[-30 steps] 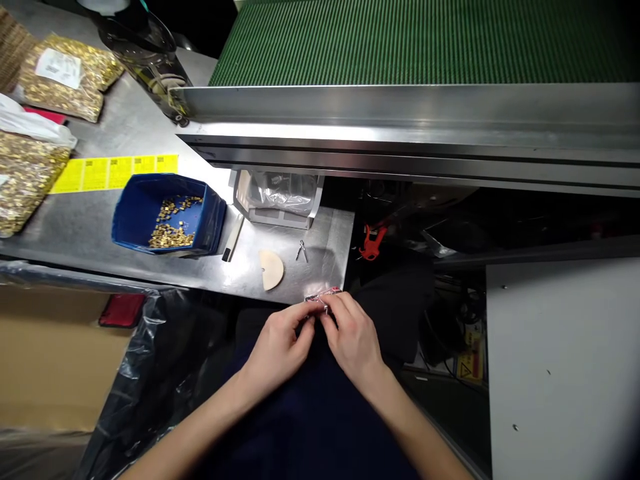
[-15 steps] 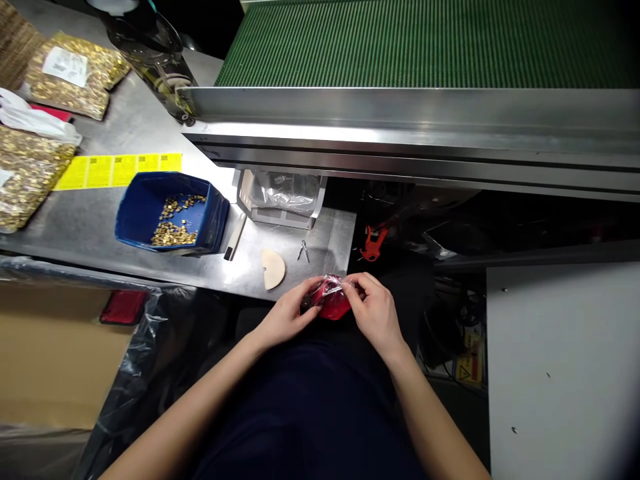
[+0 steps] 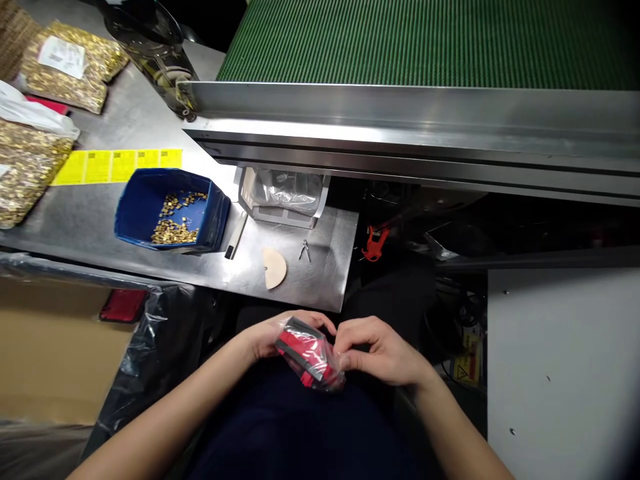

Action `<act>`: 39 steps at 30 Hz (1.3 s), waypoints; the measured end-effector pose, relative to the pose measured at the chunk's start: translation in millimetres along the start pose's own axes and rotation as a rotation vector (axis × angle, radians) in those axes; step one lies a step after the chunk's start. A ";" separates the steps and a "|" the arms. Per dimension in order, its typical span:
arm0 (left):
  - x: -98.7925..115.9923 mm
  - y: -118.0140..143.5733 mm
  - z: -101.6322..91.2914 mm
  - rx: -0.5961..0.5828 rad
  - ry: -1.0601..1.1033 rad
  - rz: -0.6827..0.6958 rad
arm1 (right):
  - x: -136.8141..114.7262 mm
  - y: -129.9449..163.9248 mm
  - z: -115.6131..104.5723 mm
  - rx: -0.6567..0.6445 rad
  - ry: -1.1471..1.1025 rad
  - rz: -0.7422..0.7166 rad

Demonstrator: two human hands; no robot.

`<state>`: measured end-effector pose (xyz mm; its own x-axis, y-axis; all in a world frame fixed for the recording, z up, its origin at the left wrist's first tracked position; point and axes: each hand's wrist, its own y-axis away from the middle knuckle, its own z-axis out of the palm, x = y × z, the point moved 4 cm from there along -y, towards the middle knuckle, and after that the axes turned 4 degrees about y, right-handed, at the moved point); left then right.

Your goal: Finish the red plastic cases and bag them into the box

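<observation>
Close to my body, a red and dark-grey item in a clear plastic bag [image 3: 306, 348] rests in my left hand [image 3: 280, 332], whose fingers curl behind it. What kind of item it is, I cannot make out through the shiny film. My right hand [image 3: 373, 348] pinches the bag's film at its right end. On the metal table just beyond lie a small pair of metal compasses or a similar two-legged piece [image 3: 305, 249] and a pale half-round disc [image 3: 275, 268].
A blue bin [image 3: 220, 213] holds small brass-coloured parts, beside a grey bin [image 3: 285, 217] of clear bags. Yellow labels [image 3: 100, 167] and bags of golden parts [image 3: 75, 63] lie left. A metal rail [image 3: 400, 113] edges the green conveyor belt [image 3: 425, 43]. An orange tool [image 3: 375, 243] hangs below.
Both hands have come down nearer my body with the bagged item. It has been turned, so its red and grey side shows, and my right hand has shifted to its right end.
</observation>
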<state>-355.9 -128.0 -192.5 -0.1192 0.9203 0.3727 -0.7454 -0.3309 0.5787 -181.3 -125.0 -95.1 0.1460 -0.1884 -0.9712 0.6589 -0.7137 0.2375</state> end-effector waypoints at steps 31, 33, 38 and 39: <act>30.1 17.9 51.6 0.060 0.255 0.106 | -9.5 3.7 -11.0 0.446 0.841 -0.026; 24.5 20.7 49.2 -0.053 0.383 0.019 | -7.3 5.5 -10.7 0.327 0.979 -0.058; 5.3 32.5 34.4 -0.165 0.340 0.058 | 2.3 13.6 -1.3 0.135 1.089 -0.077; 0.5 33.8 31.9 -0.148 0.288 0.049 | 3.3 14.9 1.5 0.106 1.078 -0.082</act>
<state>-360.2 -145.4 -149.5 -0.3227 0.9320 0.1647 -0.8188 -0.3622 0.4455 -172.1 -137.3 -94.7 0.7098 0.5172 -0.4782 0.6366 -0.7616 0.1212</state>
